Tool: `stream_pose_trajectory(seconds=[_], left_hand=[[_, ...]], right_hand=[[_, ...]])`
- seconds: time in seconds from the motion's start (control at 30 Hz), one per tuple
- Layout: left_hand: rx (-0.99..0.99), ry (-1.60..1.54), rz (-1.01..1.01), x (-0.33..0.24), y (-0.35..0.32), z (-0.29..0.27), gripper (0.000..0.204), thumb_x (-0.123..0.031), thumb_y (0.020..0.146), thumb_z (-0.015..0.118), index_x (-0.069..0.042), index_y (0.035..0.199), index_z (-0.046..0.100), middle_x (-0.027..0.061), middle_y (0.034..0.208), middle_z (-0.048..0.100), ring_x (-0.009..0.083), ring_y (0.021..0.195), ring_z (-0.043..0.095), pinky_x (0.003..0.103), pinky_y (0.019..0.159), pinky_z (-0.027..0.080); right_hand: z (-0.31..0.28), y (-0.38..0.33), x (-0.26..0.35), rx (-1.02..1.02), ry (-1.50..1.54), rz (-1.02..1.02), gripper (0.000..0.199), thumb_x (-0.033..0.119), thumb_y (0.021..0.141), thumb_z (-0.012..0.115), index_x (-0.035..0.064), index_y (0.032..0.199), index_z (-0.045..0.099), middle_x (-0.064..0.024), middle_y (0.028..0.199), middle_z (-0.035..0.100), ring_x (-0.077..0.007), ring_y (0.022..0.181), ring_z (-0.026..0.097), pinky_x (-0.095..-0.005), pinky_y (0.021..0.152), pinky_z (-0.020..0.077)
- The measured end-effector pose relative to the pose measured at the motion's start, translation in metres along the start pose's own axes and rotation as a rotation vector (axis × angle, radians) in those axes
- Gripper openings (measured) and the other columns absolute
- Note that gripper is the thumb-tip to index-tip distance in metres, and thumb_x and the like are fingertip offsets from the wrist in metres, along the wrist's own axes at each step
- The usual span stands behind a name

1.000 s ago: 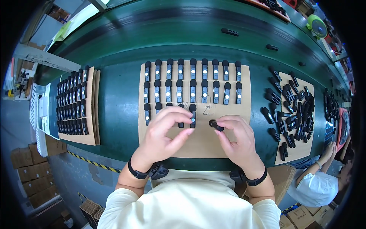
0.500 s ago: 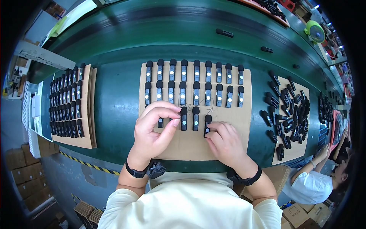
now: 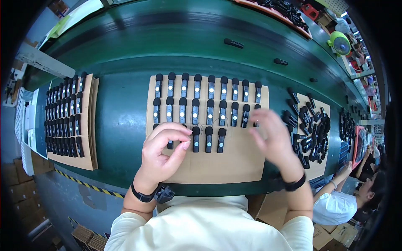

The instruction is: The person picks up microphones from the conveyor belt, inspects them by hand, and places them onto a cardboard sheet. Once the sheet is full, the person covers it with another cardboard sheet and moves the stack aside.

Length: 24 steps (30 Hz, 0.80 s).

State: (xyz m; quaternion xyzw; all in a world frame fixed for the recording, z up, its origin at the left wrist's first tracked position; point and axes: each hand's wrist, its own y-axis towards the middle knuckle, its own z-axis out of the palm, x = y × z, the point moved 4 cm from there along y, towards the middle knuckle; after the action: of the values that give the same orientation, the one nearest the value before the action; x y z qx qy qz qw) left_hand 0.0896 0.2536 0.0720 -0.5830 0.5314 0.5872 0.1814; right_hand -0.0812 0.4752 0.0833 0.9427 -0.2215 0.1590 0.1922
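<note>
Small black clip-on microphones with foam tops and round pale stickers stand in rows on a cardboard sheet (image 3: 234,167) before me. Two full rows lie at the back, with a shorter third row in front. My left hand (image 3: 163,152) hovers over this third row, its thumb and forefinger curled but apart, beside a microphone (image 3: 196,140). It hides part of the row. The rightmost microphone (image 3: 221,141) of that row lies untouched. My right hand (image 3: 274,138), a little blurred, is over the sheet's right edge with fingers apart and nothing visible in it, partly covering a microphone.
A loose heap of microphones (image 3: 312,138) lies on another cardboard sheet to the right. Stacked sheets (image 3: 90,154) at the left carry neat microphone rows. A few microphones (image 3: 233,43) lie on the green belt beyond. Another person (image 3: 335,205) works at the far right.
My right hand has let go of a microphone at the third row's right end and moved right, away from it. My left hand keeps its place by the row. The view has shifted slightly.
</note>
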Motion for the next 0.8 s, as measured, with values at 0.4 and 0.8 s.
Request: stream_pose_trajectory(seconds=[0.4,0.8], left_hand=[[-0.035,-0.032,-0.035,0.005,0.001,-0.004,0.01,0.004,0.082,0.068,0.0,0.089,0.065,0.0134,0.097,0.069,0.0237,0.089,0.067,0.032,0.08,0.053],[0.006,-0.021,-0.067,0.01,0.003,-0.004,0.01,0.005,0.081,0.067,0.001,0.089,0.064,0.0145,0.096,0.07,0.024,0.089,0.068,0.033,0.08,0.053]], right_hand=[[-0.02,0.114,-0.204,0.002,-0.399,0.095,0.03,0.001,0.082,0.065,0.0037,0.111,0.059,-0.0158,0.111,0.062,-0.0368,0.103,0.061,-0.0428,0.089,0.0496],[0.033,0.218,-0.172,0.097,-0.138,0.096,0.03,0.002,0.081,0.06,0.0,0.111,0.056,-0.0231,0.103,0.059,-0.0415,0.099,0.06,-0.0443,0.089,0.0488]])
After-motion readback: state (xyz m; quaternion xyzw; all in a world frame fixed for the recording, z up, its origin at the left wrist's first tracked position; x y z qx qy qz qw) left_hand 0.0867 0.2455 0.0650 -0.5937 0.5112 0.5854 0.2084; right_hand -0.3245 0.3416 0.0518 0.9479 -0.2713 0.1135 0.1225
